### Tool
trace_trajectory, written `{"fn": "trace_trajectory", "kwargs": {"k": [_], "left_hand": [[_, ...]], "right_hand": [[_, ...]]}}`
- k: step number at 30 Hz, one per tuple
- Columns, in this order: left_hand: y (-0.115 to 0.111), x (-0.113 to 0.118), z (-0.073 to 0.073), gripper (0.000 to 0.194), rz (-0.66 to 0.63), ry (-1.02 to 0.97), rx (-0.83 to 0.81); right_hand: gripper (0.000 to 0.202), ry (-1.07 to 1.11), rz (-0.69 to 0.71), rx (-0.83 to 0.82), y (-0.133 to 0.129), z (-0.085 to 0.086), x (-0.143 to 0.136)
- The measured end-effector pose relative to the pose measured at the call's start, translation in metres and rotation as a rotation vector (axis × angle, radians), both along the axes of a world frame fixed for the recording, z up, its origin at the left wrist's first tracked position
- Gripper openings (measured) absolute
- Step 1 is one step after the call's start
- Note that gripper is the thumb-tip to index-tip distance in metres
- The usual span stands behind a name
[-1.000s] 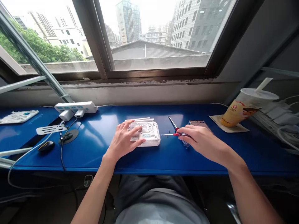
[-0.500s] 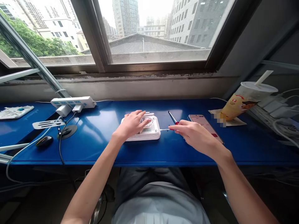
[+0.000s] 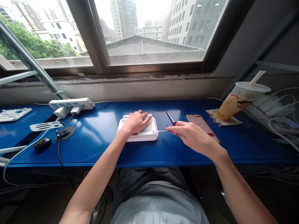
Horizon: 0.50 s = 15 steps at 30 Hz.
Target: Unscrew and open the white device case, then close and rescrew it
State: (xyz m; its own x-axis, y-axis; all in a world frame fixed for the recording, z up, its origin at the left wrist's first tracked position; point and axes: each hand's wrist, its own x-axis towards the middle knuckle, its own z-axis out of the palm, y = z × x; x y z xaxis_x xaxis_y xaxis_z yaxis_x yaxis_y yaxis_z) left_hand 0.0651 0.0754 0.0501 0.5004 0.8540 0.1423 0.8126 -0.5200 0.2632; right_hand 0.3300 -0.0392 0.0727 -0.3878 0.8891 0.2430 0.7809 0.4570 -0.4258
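Note:
A white vented device (image 3: 151, 135) lies flat on the blue desk, with thin white bars along its back edge. My left hand (image 3: 136, 122) rests on top of it, fingers laid across the casing and hiding part of it. To its right, my right hand (image 3: 190, 132) is closed round a red-handled screwdriver (image 3: 168, 128), whose thin shaft points left to the device's right side. Whether the tip touches the casing cannot be made out. A second screwdriver (image 3: 170, 117) lies slanted behind my right hand, its dark tip pointing away and its red handle partly hidden.
A phone (image 3: 202, 124) showing a timer lies beyond my right hand. A drink cup (image 3: 240, 101) stands farther right near bundled cables. At the left are a power strip (image 3: 85, 103), a slotted metal piece (image 3: 44, 126), a black mouse (image 3: 42, 143) and a black cable.
The view has shifted slightly. My left hand's fingers have moved closer together and lie lower on the device. My right hand still holds the screwdriver at the device's right side.

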Motion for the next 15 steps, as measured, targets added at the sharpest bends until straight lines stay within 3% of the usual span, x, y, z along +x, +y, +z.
{"fn": "trace_trajectory", "kwargs": {"k": [7,10,15], "left_hand": [[-0.011,-0.001,0.009,0.056,-0.036,-0.040,0.142],[-0.028,-0.019,0.008,0.058,-0.017,-0.067,0.190],[-0.051,-0.056,-0.010,0.062,0.106,-0.086,0.112]], "right_hand": [[0.044,-0.117,0.012,-0.036,-0.005,0.000,0.002],[0.043,-0.106,0.005,-0.051,-0.005,-0.001,0.003],[0.044,-0.054,0.000,-0.069,-0.002,-0.001,0.005]]}}
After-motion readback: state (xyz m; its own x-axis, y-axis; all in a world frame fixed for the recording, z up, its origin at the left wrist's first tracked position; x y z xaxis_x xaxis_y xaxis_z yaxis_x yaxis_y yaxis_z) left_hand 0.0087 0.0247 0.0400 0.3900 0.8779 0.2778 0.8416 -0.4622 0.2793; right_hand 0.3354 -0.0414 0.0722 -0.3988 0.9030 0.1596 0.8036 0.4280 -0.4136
